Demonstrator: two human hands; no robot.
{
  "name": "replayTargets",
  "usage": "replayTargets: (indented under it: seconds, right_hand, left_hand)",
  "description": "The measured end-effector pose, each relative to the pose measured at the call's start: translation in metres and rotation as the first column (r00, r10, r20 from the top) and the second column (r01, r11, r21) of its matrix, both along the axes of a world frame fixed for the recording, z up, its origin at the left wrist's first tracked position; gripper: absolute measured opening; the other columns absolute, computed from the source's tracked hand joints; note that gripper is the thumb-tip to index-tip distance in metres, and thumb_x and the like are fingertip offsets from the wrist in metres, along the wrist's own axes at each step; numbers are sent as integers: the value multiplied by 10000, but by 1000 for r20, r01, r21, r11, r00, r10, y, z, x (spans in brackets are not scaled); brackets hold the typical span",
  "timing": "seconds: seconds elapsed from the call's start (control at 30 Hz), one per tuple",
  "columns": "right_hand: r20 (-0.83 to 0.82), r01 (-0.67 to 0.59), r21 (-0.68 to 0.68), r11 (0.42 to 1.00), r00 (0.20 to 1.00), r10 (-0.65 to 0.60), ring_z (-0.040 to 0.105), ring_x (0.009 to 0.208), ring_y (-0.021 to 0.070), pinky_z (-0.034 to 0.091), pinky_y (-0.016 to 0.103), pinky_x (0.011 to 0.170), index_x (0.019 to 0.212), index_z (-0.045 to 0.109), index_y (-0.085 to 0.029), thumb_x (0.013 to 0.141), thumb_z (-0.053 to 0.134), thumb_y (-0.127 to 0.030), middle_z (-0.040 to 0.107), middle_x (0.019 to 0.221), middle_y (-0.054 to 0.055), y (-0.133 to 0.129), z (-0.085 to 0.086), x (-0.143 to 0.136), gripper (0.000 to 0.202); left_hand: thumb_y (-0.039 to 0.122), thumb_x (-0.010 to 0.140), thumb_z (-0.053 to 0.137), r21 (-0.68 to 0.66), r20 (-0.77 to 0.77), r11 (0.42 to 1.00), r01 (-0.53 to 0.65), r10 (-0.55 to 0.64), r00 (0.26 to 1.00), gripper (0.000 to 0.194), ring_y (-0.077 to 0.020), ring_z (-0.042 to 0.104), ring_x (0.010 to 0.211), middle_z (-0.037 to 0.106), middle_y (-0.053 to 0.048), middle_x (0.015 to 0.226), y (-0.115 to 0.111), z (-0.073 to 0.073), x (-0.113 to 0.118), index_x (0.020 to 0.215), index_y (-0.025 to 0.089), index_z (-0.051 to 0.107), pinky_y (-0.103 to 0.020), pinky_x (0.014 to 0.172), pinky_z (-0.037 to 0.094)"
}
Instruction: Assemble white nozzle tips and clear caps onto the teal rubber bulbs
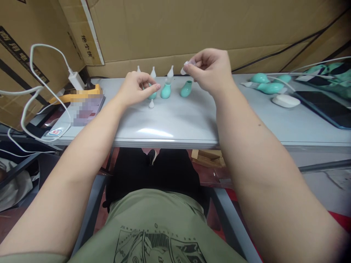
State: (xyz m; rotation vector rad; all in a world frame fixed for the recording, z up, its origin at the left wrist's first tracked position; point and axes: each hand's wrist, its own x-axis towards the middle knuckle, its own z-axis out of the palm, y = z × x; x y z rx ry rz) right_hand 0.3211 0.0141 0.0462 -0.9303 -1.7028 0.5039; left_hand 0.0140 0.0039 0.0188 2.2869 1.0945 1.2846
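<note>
The right hand (pixel 210 69) is clamping a small translucent white plastic piece (pixel 184 69) between its fingers near an open-necked teal bulb (pixel 186 89), which is standing on the pale grey counter (pixel 175 122). The left hand (pixel 137 87), fingers slightly apart, is partly covering another rounded teal bulb (pixel 153 95).

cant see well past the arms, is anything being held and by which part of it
The right hand pinches a small whitish piece by its upper end; the left hand's hold cannot be told.
</note>
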Motion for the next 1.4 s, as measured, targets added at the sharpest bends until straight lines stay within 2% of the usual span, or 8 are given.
replayTargets:
  seconds: [0.13,0.37,0.57,0.77,0.9,1.03,1.17,1.4]
  right_hand:
    - [65,12,-36,999,998,-10,551,925,266,499,429,970,978,732,-302,1140,1089,-202,723,888,-3,10,-6,11,405]
    - [463,160,-57,985,879,-116,734,1220,293,539,418,1115,1096,774,-209,1140,789,30,869,1330,167,-8,-6,2,244]
    - [459,169,-53,984,879,-126,791,1188,378,605,535,1181,1021,815,-257,1049,896,6,899,1235,139,0,-10,10,277]
    - [62,45,-9,999,997,-45,822,1100,478,691,744,1048,963,791,-411,931,1126,-760,940,1147,87,12,-8,17,485]
    - [-178,-14,87,996,984,29,728,801,379,608,629,702,956,711,-417,844,1002,-993,942,1141,32,4,-6,4,655]
    - [-157,-171,14,985,973,171,638,786,291,518,507,698,1068,756,-374,1019,1109,-687,918,1102,8,-17,-9,-21,474]
    - [-147,-268,-35,963,954,260,641,829,270,571,482,808,1073,741,-344,985,1179,-590,851,1033,2,-35,-15,-44,509]
    - [-133,-329,-73,942,939,318,675,947,280,618,481,859,1146,707,-345,1037,1148,-707,844,1180,3,-39,-14,-49,581]
  left_hand:
    - [500,1009,991,-5,11,1000,-9,9,1000,300,-234,700,693,633,-4,689,0,0,1,912,248,860,-429,724,580]
    - [428,991,1000,-26,9,999,-25,25,1000,253,-231,688,686,626,2,677,0,0,2,894,249,849,-423,724,581]
    - [441,952,1051,-12,50,1000,-3,3,999,304,-228,680,649,609,9,639,7,-4,0,858,247,836,-404,674,555]
    - [618,987,1071,-15,148,997,72,-69,987,459,-197,678,651,655,-4,680,10,-7,4,876,243,832,-360,634,536]
    - [745,1006,1052,-64,222,991,117,-100,970,560,-186,711,668,754,-28,782,-1,-2,12,928,248,807,-337,612,565]
    - [751,1050,1019,-220,201,965,140,-95,975,555,-225,839,781,874,-84,1035,-20,4,23,1157,234,849,-325,600,649]
    - [794,1018,1042,-298,167,935,190,-145,975,636,-257,884,785,895,-103,1104,-32,6,31,1235,232,837,-345,584,696]
    - [445,1052,984,-327,175,920,217,-167,970,290,-210,821,703,869,-62,997,-35,7,33,1092,214,813,-335,599,699]
